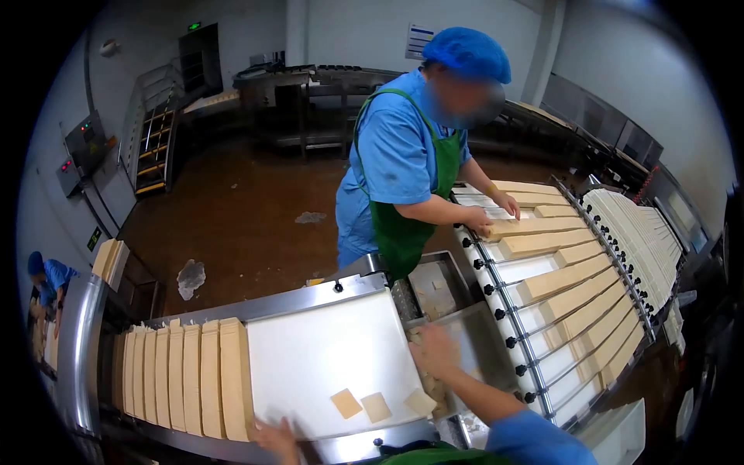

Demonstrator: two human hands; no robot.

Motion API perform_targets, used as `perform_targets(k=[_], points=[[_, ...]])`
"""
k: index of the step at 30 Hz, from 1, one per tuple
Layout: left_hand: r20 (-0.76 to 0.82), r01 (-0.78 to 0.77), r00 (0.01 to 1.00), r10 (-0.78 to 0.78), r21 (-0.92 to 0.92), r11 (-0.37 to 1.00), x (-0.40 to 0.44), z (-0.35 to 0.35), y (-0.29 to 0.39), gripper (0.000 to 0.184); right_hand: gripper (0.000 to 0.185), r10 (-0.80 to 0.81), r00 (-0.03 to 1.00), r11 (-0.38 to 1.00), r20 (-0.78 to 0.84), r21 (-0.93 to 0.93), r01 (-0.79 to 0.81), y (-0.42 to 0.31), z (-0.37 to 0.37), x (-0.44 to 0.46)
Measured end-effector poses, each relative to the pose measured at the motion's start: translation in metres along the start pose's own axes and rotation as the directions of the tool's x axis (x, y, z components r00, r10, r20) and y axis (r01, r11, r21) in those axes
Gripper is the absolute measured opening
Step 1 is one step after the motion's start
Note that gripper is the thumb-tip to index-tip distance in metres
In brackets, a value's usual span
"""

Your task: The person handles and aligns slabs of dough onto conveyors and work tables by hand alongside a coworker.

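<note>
My left hand (277, 440) is at the near edge of the white belt (325, 349), fingers apart, beside the end of a row of upright tan stacks (235, 380). My right hand (435, 350) is over the belt's right end, by a metal tray (484, 341) holding pale scraps; it is blurred, and its fingers cannot be made out. Loose square tan sheets (346, 403) lie on the belt near its front edge, one of them (420, 402) at the right corner.
A co-worker in a blue cap and green apron (411, 155) stands across, hands on long tan strips (570, 277) lying in lanes with metal rails. A white bin (620, 434) is at the lower right. Another person (54, 279) is at the far left.
</note>
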State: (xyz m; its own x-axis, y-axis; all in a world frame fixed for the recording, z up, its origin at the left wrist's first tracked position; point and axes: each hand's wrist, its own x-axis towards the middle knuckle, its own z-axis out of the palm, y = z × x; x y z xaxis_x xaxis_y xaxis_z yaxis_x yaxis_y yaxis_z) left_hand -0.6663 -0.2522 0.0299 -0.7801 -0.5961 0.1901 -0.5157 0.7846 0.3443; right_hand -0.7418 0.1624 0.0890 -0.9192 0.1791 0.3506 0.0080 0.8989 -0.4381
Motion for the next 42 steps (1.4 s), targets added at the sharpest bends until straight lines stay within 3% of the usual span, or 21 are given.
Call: perform_targets(k=[1, 3, 6, 10, 12, 15, 20, 22, 23, 28, 31, 34, 36, 37, 38, 40, 42], points=[[0.002, -0.003, 1.000, 0.003, 0.001, 1.000, 0.010, -0.010, -0.011, 0.080, 0.049, -0.027, 0.999, 0.999, 0.047, 0.046, 0.025, -0.017, 0.021, 0.005], [0.215, 0.177, 0.953, -0.214, 0.182, 0.967, 0.031, -0.028, -0.033, 0.087, 0.051, -0.034, 0.983, 0.999, 0.178, 0.005, 0.034, -0.060, 0.057, 0.014], [0.326, 0.046, 0.931, -0.163, 0.339, 0.940, 0.045, -0.043, -0.042, 0.076, 0.055, -0.018, 0.937, 0.998, 0.349, -0.048, 0.037, -0.120, 0.115, 0.027], [0.311, 0.101, 0.939, -0.149, 0.166, 0.981, 0.059, -0.012, -0.074, 0.091, 0.064, -0.117, 0.872, 0.990, 0.476, -0.011, 0.139, -0.192, 0.171, 0.047], [0.213, 0.019, 0.976, -0.039, 0.095, 0.995, 0.060, -0.009, -0.075, 0.095, 0.068, -0.177, 0.857, 0.977, 0.484, -0.018, 0.212, -0.225, 0.197, 0.055], [0.156, -0.007, 0.988, -0.001, 0.051, 0.999, 0.064, -0.011, -0.074, 0.095, 0.070, -0.196, 0.804, 0.972, 0.561, 0.004, 0.234, -0.286, 0.207, 0.079], [0.146, -0.105, 0.986, 0.077, 0.198, 0.974, 0.068, 0.000, -0.076, 0.096, 0.068, -0.168, 0.696, 0.979, 0.698, 0.037, 0.199, -0.364, 0.227, 0.112], [0.170, -0.114, 0.983, 0.070, 0.261, 0.959, 0.065, -0.006, -0.066, 0.097, 0.069, -0.166, 0.708, 0.978, 0.686, 0.024, 0.205, -0.378, 0.244, 0.118], [0.117, -0.171, 0.983, 0.141, 0.318, 0.932, 0.065, -0.005, -0.066, 0.097, 0.070, -0.115, 0.694, 0.980, 0.711, -0.031, 0.195, -0.386, 0.249, 0.120], [0.164, -0.172, 0.978, 0.131, 0.272, 0.947, 0.067, -0.016, -0.053, 0.095, 0.074, -0.063, 0.696, 0.968, 0.715, -0.126, 0.217, -0.397, 0.255, 0.109], [0.122, -0.201, 0.977, 0.174, 0.276, 0.940, 0.065, -0.014, -0.050, 0.095, 0.075, -0.054, 0.710, 0.989, 0.703, -0.061, 0.136, -0.385, 0.250, 0.099], [0.067, -0.205, 0.979, 0.194, 0.238, 0.950, 0.059, -0.003, -0.053, 0.095, 0.071, -0.060, 0.796, 0.998, 0.602, 0.056, 0.033, -0.360, 0.235, 0.096], [0.172, -0.335, 0.941, 0.291, 0.369, 0.867, 0.044, -0.010, -0.041, 0.097, 0.068, 0.044, 0.735, 0.999, 0.676, -0.017, -0.044, -0.334, 0.212, 0.099], [0.325, -0.212, 0.934, 0.148, 0.171, 0.962, 0.039, -0.015, -0.028, 0.096, 0.068, 0.087, 0.751, 0.995, 0.655, -0.015, -0.102, -0.314, 0.201, 0.102], [0.498, -0.044, 0.866, 0.037, 0.003, 0.999, 0.035, -0.027, -0.009, 0.096, 0.069, 0.138, 0.760, 0.986, 0.635, -0.013, -0.168, -0.291, 0.192, 0.102], [0.582, -0.087, 0.791, 0.192, -0.203, 0.975, 0.022, -0.020, 0.005, 0.094, 0.074, 0.255, 0.755, 0.958, 0.604, -0.051, -0.282, -0.249, 0.146, 0.112], [0.539, 0.053, 0.732, 0.417, -0.655, 0.754, 0.007, 0.036, -0.009, 0.092, 0.078, 0.294, 0.899, 0.956, 0.326, -0.124, -0.267, -0.181, 0.161, 0.104]])
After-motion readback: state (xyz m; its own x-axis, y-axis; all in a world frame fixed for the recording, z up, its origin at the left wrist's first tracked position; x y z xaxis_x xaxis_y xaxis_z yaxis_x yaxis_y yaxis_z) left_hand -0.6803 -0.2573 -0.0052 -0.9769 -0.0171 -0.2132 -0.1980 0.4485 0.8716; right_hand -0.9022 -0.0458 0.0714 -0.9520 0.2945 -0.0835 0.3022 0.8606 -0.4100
